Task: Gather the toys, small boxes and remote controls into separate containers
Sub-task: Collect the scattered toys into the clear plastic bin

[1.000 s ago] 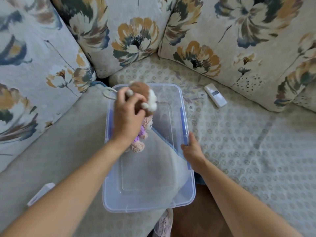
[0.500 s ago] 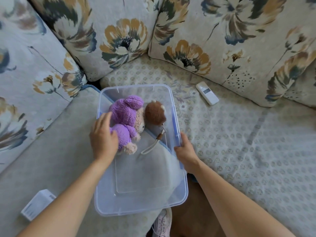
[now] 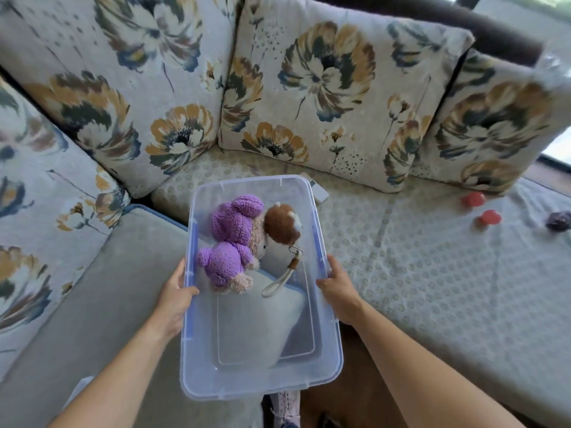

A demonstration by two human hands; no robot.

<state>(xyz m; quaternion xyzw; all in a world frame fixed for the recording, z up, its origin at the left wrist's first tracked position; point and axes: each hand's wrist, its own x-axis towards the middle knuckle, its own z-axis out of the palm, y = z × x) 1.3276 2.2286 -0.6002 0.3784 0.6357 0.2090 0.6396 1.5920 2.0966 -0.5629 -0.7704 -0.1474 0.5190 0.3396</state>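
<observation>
A clear plastic bin [image 3: 259, 384] with blue side clips is held above the sofa corner. Inside lie a purple plush toy [image 3: 230, 242] and a small brown plush keychain [image 3: 282, 223] with a cream strap. My left hand [image 3: 176, 296] grips the bin's left rim and my right hand [image 3: 338, 291] grips its right rim. A white remote control [image 3: 319, 193] lies on the seat, partly hidden behind the bin's far right corner. Two red toys [image 3: 472, 199] [image 3: 489, 217] and a dark purple toy [image 3: 559, 220] lie on the seat at far right.
Floral cushions [image 3: 324, 88] line the sofa back and the left side. A small white box [image 3: 77, 392] peeks out beside my left forearm on the grey seat [image 3: 92, 288]. The patterned seat cover [image 3: 432, 273] stretches to the right. Floor and a shoe show below the bin.
My left hand left the purple plush and took hold of the bin's left rim. The bin now sits held in both hands, and the view has lifted, showing toys at far right.
</observation>
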